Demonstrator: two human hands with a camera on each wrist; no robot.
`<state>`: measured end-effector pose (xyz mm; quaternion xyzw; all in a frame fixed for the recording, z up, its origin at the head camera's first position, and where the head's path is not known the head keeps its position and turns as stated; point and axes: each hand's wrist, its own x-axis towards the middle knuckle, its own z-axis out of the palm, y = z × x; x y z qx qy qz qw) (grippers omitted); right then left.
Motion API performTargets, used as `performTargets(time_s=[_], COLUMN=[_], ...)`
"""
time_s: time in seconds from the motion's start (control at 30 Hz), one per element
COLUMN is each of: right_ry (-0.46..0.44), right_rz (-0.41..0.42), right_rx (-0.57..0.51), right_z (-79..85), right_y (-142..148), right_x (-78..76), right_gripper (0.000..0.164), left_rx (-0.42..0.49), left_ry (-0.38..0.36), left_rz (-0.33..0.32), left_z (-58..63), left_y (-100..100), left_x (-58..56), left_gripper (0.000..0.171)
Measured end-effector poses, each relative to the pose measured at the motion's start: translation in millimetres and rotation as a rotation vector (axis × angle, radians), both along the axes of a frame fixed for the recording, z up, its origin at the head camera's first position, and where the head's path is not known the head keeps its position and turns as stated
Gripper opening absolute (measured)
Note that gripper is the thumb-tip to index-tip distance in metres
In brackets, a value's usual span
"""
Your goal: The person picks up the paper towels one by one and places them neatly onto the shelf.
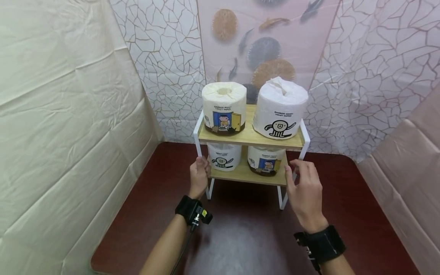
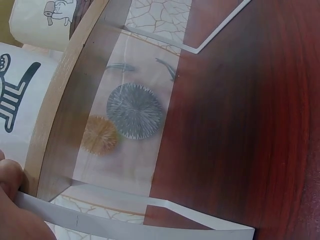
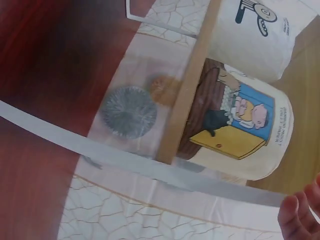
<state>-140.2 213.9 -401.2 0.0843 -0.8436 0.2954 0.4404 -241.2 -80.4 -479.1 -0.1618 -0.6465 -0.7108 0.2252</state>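
Note:
A two-tier shelf rack [image 1: 247, 138] with wooden boards and white metal legs stands on the table. My left hand [image 1: 198, 178] grips its left front leg beside the lower board; the left wrist view shows those fingers [image 2: 10, 176] at the white frame. My right hand [image 1: 306, 193] is by the right front leg, thumb and fingers apart, loosely bent and holding nothing. Whether its fingertips [image 3: 289, 212] touch the frame I cannot tell. The upper board bears a cream toilet roll [image 1: 225, 102] and a white toilet roll [image 1: 283, 98]; below sit another white roll [image 1: 225, 152] and cream roll [image 1: 266, 158].
The dark red tabletop [image 1: 240, 233] extends around the rack's feet. Pale cloth walls hang at the left [image 1: 68, 133] and right [image 1: 405, 160]. Behind the rack hangs a patterned curtain [image 1: 165, 76]. Black straps [image 1: 324, 243] with small cameras circle both wrists, with cables trailing.

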Motion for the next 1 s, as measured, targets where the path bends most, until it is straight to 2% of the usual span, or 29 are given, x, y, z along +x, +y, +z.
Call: performTargets(time_s=[0.13, 0.2, 0.33, 0.4, 0.5, 0.6, 0.77, 0.87, 1.0], right_ry=[0.007, -0.022, -0.118, -0.155, -0.164, -0.157, -0.165, -0.18, -0.232], right_rz=[-0.002, -0.014, -0.043, -0.046, -0.038, -0.045, -0.062, -0.069, -0.089], right_rx=[-0.134, -0.186, -0.222, -0.227, -0.237, -0.235, -0.238, -0.246, -0.213], right_z=[-9.0, -13.2, -21.8, -25.5, -29.2, -30.7, -31.9, -32.6, -36.4], right_y=[-1.6, -1.8, -0.1, 0.1, 0.3, 2.5, 7.0, 7.4, 4.5], right_x=[-6.5, -9.8, -13.9, -14.2, -14.1, -15.6, -18.7, -15.6, -5.5], right_gripper=[0.029, 0.033, 0.037, 0.037, 0.035, 0.031, 0.028, 0.029, 0.04], left_rx=[0.003, -0.005, -0.027, -0.031, -0.058, -0.153, -0.333, -0.388, -0.388], left_ry=[-0.023, -0.035, -0.021, 0.006, 0.048, 0.078, 0.076, 0.054, -0.003], left_rz=[0.023, 0.033, 0.025, 0.011, 0.013, 0.081, 0.246, 0.281, 0.296], left_z=[0.3, 0.1, -1.5, -3.3, -6.1, -8.0, -7.3, -4.7, -2.3], left_y=[-4.9, -7.5, -10.1, -10.5, -10.7, -11.0, -12.7, -13.1, -11.6], left_x=[-1.3, -1.2, 1.2, 3.1, 6.2, 8.9, 9.4, 12.2, 23.6], left_gripper=[0.067, 0.067, 0.062, 0.054, 0.039, 0.031, 0.033, 0.032, 0.025])
